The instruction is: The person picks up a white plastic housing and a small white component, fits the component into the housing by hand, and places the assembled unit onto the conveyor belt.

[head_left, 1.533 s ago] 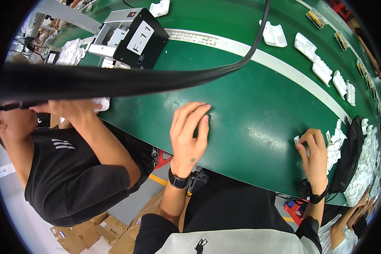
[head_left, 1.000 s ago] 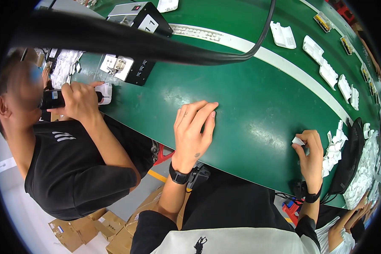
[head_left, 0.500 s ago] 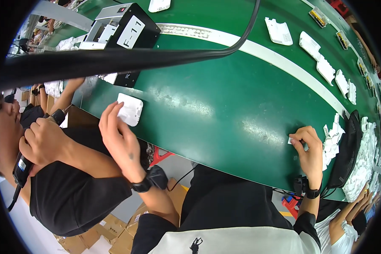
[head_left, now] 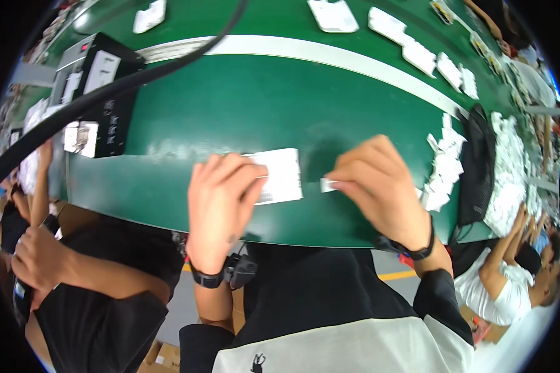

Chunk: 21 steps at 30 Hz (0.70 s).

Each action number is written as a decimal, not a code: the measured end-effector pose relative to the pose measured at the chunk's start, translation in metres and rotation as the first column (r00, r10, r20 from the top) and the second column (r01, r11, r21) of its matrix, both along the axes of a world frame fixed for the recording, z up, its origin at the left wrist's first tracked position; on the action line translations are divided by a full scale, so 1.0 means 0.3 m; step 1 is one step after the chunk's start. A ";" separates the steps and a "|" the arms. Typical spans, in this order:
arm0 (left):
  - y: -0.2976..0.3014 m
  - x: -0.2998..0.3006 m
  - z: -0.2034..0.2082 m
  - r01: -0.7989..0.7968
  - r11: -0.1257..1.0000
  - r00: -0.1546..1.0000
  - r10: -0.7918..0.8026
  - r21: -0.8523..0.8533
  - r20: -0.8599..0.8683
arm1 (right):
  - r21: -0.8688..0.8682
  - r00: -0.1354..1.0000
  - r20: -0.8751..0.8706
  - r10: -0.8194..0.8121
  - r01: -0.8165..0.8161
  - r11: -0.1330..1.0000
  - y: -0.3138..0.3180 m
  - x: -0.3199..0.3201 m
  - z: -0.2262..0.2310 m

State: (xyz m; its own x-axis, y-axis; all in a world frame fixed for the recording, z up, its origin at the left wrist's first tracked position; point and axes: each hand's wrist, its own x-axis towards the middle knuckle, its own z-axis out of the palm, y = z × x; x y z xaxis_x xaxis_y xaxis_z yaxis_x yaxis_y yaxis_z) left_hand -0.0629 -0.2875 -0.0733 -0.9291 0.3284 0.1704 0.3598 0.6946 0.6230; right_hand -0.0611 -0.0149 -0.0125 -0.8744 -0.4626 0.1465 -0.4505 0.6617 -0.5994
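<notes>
My left hand (head_left: 221, 196) grips the left edge of a flat white plastic cover (head_left: 285, 176) between thumb and fingers, over the green table (head_left: 242, 102). Part of the cover is hidden behind the fingers. To the right of it, my right hand (head_left: 379, 186) pinches a small white piece (head_left: 326, 184) between thumb and fingertips. A short gap separates that piece from the cover's right edge. What exactly the small piece is cannot be made out.
A black boxy machine (head_left: 109, 93) stands at the left behind a dark cable (head_left: 124, 84). On the right lie a heap of small white pieces (head_left: 445, 165), a black pouch (head_left: 477, 168) and clear plastic bags (head_left: 506, 177). White shells (head_left: 333, 15) sit beyond the white strip (head_left: 280, 46). A co-worker's hand (head_left: 40, 258) is at left.
My left hand has picked up the white cover from the table and brought it in front of me. My right hand has come leftward with its small white piece. The view has turned.
</notes>
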 end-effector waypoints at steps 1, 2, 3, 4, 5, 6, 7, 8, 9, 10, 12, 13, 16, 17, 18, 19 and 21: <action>0.056 0.000 -0.009 0.054 0.998 0.998 -0.055 0.043 0.018 | -0.018 1.000 0.006 0.015 -0.015 1.000 -0.023 -0.002 -0.011; 0.104 -0.004 -0.015 0.089 0.992 0.996 -0.088 0.088 -0.008 | -0.013 0.999 0.010 0.030 -0.030 0.999 -0.036 -0.010 -0.018; 0.134 -0.010 -0.018 0.105 0.988 0.994 -0.105 0.113 -0.007 | 0.037 1.000 -0.001 0.026 -0.026 0.999 -0.041 -0.009 -0.038; 0.157 -0.016 -0.019 0.120 0.983 0.993 -0.120 0.136 -0.006 | 0.083 1.000 -0.012 0.025 -0.024 0.996 -0.037 -0.004 -0.054; 0.167 -0.019 -0.029 0.122 0.981 0.992 -0.123 0.149 -0.007 | 0.096 1.000 -0.011 0.023 -0.022 0.995 -0.031 0.003 -0.070; 0.173 -0.021 -0.038 0.126 0.979 0.992 -0.125 0.163 -0.015 | 0.117 1.000 -0.011 -0.001 0.002 0.993 -0.024 0.010 -0.081; 0.180 -0.023 -0.043 0.128 0.976 0.992 -0.126 0.174 -0.022 | 0.135 1.000 -0.011 -0.023 0.024 0.991 -0.017 0.014 -0.087; 0.184 -0.022 -0.046 0.133 0.975 0.991 -0.131 0.178 -0.020 | 0.139 1.000 -0.008 -0.028 0.029 0.990 -0.016 0.022 -0.094; 0.187 -0.021 -0.045 0.136 0.974 0.991 -0.134 0.181 -0.021 | 0.151 0.999 -0.010 -0.047 0.048 0.987 -0.015 0.028 -0.100; 0.188 -0.021 -0.046 0.139 0.973 0.990 -0.137 0.183 -0.021 | 0.161 0.998 -0.011 -0.065 0.066 0.985 -0.016 0.033 -0.104; 0.189 -0.016 -0.051 0.142 0.971 0.990 -0.140 0.192 -0.021 | 0.162 0.998 -0.009 -0.066 0.067 0.985 -0.015 0.035 -0.104; 0.188 -0.015 -0.054 0.144 0.969 0.990 -0.142 0.199 -0.025 | 0.162 0.998 -0.010 -0.067 0.068 0.984 -0.016 0.034 -0.103; 0.191 -0.019 -0.061 0.170 0.964 0.985 -0.165 0.207 -0.040 | 0.209 0.996 0.062 -0.059 0.045 0.977 -0.015 0.006 -0.075; 0.190 -0.021 -0.062 0.169 0.964 0.986 -0.165 0.206 -0.034 | 0.208 0.996 0.068 -0.059 0.043 0.977 -0.015 -0.006 -0.071; 0.189 -0.024 -0.061 0.180 0.961 0.984 -0.178 0.208 -0.030 | 0.212 0.994 0.107 -0.027 0.004 0.977 -0.014 -0.021 -0.070; 0.188 -0.030 -0.061 0.192 0.959 0.981 -0.191 0.210 -0.026 | 0.215 0.989 0.146 0.004 -0.036 0.976 -0.013 -0.036 -0.070; 0.182 -0.034 -0.063 0.199 0.956 0.980 -0.198 0.215 -0.023 | 0.225 0.988 0.150 0.030 -0.064 0.972 -0.019 -0.054 -0.070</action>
State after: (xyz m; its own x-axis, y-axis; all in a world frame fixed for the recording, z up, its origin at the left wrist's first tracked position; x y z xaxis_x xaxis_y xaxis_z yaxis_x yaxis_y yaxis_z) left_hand -0.0732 -0.2328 -0.0921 -0.8487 0.4615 0.2584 0.4775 0.4584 0.7496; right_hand -0.0772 -0.0206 -0.0334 -0.8551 -0.5098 -0.0946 -0.4037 0.7691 -0.4955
